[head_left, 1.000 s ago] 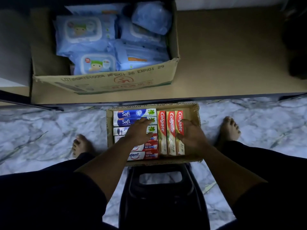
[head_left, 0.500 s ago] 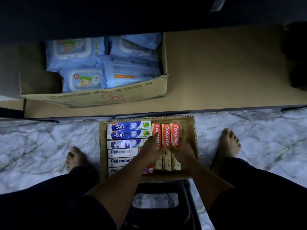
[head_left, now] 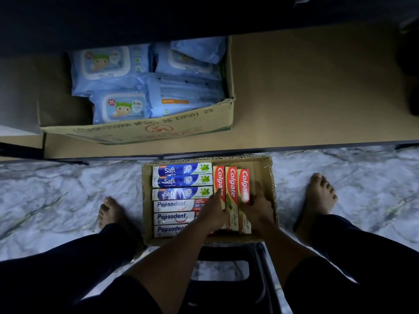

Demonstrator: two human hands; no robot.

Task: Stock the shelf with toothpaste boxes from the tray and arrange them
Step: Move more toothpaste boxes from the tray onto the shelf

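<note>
While the tray [head_left: 270,177] sits on the floor [head_left: 68,200] at 6 o'clock from the shelf [head_left: 306,98], its three Colgate boxes [head_left: 231,184] stand along its 3 o'clock side. The left hand [head_left: 213,211] and right hand [head_left: 258,210] flank them at 9 and 3 o'clock, fingers curled round the outer boxes.

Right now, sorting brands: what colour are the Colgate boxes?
Colgate boxes: red over cream, head view.

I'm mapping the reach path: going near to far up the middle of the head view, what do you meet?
Black stool → cardboard tray → shelf front edge → carton of baby wipes.
</note>
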